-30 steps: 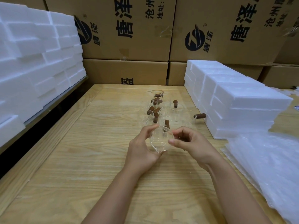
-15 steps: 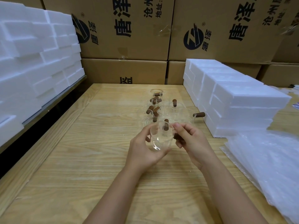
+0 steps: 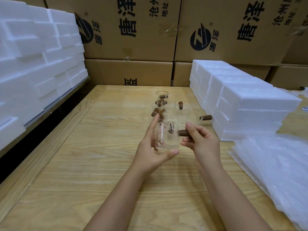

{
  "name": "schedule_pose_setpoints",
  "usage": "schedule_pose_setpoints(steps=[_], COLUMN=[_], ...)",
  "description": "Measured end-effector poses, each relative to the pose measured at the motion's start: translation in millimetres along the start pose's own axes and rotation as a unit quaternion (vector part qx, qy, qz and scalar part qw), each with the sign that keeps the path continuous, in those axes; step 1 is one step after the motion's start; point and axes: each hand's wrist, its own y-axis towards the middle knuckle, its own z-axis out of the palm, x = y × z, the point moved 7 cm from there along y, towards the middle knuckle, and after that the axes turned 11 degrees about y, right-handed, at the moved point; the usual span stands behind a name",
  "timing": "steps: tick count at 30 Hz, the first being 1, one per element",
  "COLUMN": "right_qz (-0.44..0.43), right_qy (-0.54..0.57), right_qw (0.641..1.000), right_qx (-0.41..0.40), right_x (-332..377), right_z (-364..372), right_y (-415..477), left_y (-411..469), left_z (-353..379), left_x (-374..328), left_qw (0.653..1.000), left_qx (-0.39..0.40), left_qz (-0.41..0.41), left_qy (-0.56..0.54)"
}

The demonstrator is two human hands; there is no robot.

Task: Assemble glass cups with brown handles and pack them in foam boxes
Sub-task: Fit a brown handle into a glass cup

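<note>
Above the desk, the left hand clasps a glass cup between thumb and fingers, while just right of the cup the right hand pinches a brown handle, lying level, end pointing at the cup.

Left of the cluster of glass cups, the desk is bare wood, free to pass over. Just right of the cluster a stack of foam boxes walls the way; cartons close it behind; plastic sheets cover the desk nearer right.
</note>
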Motion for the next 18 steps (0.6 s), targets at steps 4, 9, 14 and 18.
schedule_pose_setpoints(steps=[4,9,14,18], right_qz=[-0.008,0.005,0.023,0.020], right_qy=[-0.017,-0.023,-0.031,-0.070], right_qw=[0.998,0.993,0.990,0.989], right_qx=[-0.064,-0.114,-0.132,-0.127], right_x=[-3.1,-8.4,-10.1,-6.6], right_z=[-10.0,-18.0,-20.5,-16.1], right_y=[-1.3,-2.3,-4.3,-7.5], left_y=[0.7,-1.2,-6.2,-9.5], left_z=[5.4,5.2,1.6,-2.0], left_x=[5.2,-3.9,-23.1,-30.5], left_qw=[0.999,0.991,0.964,0.953], left_qx=[0.017,-0.006,-0.078,-0.125], left_qz=[0.007,0.049,0.140,0.150], left_qy=[0.049,0.127,0.210,0.232])
